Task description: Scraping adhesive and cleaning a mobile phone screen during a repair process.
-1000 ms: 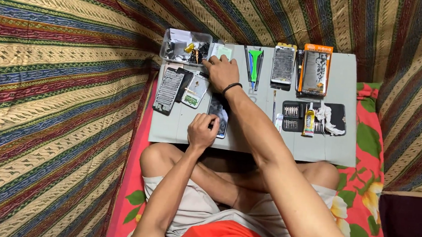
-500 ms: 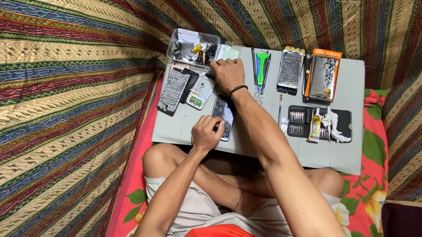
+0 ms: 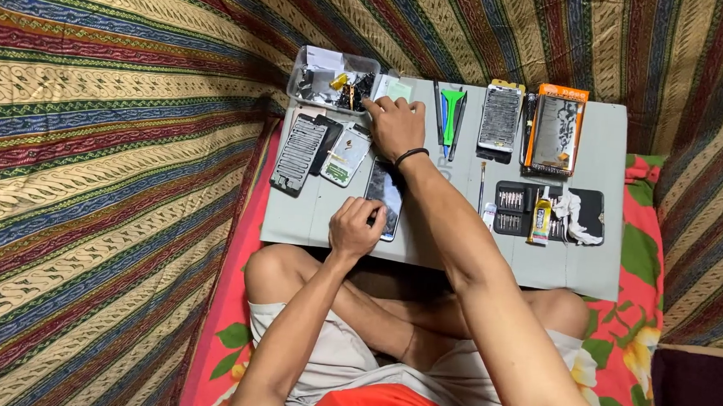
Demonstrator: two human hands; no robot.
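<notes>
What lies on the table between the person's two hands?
In the head view, a dark smartphone lies between the left hand and right hand, on the grey table.

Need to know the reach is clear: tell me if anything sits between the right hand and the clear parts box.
Nothing visible does. The right hand lies flat on the grey table, fingertips right beside the clear parts box. The left hand rests on the phone, nearer the body.

We identify a home phone-repair station set up on the floor: a low grey table (image 3: 576, 258) carries phone parts (image 3: 300, 152), a screwdriver bit set (image 3: 512, 209), a glue tube (image 3: 540, 218) and a clear parts tray (image 3: 333, 80), surrounded by striped fabric (image 3: 90, 128).
</notes>
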